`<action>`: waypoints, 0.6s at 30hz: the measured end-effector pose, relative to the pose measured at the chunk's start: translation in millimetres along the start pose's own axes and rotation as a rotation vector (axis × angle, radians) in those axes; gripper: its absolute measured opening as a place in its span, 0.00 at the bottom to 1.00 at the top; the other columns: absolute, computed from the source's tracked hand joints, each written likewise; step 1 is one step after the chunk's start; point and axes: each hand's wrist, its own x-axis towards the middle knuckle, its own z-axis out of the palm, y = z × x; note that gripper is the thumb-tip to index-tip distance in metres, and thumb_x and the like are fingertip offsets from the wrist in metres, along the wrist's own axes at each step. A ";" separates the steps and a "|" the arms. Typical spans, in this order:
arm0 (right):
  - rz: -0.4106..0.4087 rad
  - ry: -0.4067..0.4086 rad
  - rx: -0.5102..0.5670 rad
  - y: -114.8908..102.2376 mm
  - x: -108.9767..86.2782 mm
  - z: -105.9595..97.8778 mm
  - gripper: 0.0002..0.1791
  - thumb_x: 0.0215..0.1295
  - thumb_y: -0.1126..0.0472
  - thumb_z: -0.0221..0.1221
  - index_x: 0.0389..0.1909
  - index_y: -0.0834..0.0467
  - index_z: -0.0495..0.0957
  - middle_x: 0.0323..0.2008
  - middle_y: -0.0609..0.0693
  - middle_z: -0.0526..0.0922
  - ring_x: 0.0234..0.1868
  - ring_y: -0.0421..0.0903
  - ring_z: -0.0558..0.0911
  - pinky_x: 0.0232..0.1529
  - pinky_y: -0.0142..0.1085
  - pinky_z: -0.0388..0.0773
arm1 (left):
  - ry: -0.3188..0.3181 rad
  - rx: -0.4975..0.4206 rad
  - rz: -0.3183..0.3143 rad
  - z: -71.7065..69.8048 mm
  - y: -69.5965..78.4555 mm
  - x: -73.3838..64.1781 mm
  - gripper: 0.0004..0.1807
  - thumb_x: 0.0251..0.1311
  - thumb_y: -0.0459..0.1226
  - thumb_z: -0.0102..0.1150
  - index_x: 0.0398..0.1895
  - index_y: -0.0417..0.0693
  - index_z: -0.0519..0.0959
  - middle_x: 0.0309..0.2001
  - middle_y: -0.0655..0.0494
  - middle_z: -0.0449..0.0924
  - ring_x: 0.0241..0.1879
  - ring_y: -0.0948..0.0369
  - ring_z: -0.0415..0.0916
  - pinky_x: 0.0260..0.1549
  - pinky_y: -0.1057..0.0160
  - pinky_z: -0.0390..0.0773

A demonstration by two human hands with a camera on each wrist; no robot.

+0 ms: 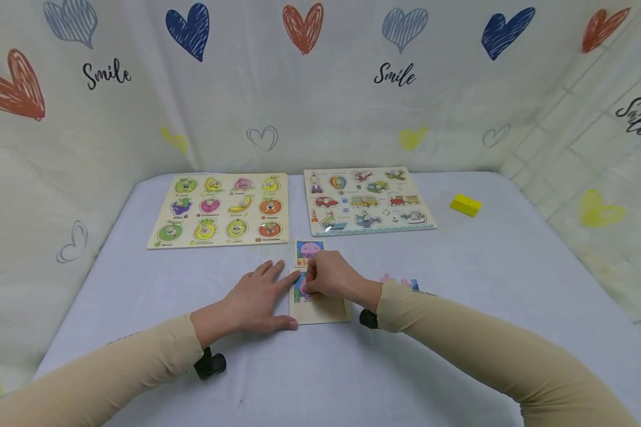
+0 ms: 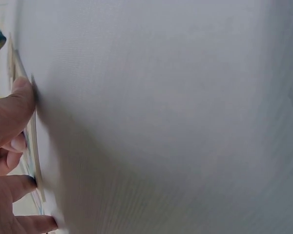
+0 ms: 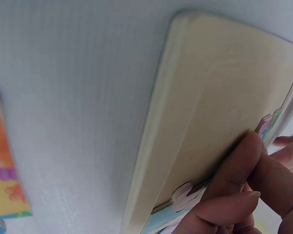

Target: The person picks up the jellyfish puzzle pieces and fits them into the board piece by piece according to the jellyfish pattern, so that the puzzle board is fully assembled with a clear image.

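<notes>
Your left hand (image 1: 253,299) lies with its fingers spread on the left side of the small wooden puzzle board (image 1: 323,312), the index finger reaching its upper left edge and the thumb its lower left corner; the left wrist view shows the thumb and a fingertip touching the board's edge. Your right hand (image 1: 335,276) is bent over the upper part of the board, thumb and fingers curled and bunched together at the pictured pieces (image 1: 300,291) there. They touch the row, but you cannot tell from these views whether they pinch a piece or only press on it. The two hands are near each other, apart by a small gap over the board. The pictured pieces lie along the board's far end, blue with pink and green parts, and the near part is bare wood. Just beyond the board lies a picture card (image 1: 302,251) with a pink figure on blue, partly covered by your right hand. Loose pieces (image 1: 404,282) lie on the white cloth (image 1: 278,382) beyond your right forearm, partly hidden by the sleeve (image 1: 459,332). Farther back are a fruit board (image 1: 224,217) on the left, a vehicle board (image 1: 349,222) beside it and a yellow block (image 1: 466,205) at the right.
</notes>
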 end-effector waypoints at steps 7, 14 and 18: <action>-0.007 0.000 -0.004 -1.8 -1.7 -0.2 0.11 0.63 0.60 0.71 0.24 0.56 0.80 0.22 0.47 0.82 0.23 0.40 0.79 0.24 0.28 0.71 | 0.000 -0.015 0.009 -0.4 -1.1 -1.6 0.52 0.56 0.62 0.69 0.79 0.50 0.62 0.78 0.36 0.58 0.76 0.35 0.56 0.69 0.35 0.66; -0.055 0.006 -0.008 2.4 -5.0 -2.4 0.10 0.63 0.59 0.71 0.26 0.55 0.82 0.23 0.46 0.82 0.25 0.40 0.78 0.27 0.29 0.72 | 0.007 -0.008 0.002 1.7 0.8 -0.4 0.51 0.55 0.62 0.69 0.79 0.52 0.63 0.78 0.38 0.58 0.77 0.36 0.56 0.69 0.35 0.66; -0.118 -0.007 0.004 9.2 -8.2 -7.0 0.06 0.64 0.59 0.70 0.29 0.54 0.84 0.25 0.45 0.84 0.28 0.40 0.78 0.30 0.29 0.73 | 0.015 -0.002 0.006 1.2 1.0 -0.8 0.51 0.55 0.62 0.69 0.78 0.51 0.64 0.77 0.37 0.59 0.76 0.35 0.57 0.68 0.34 0.67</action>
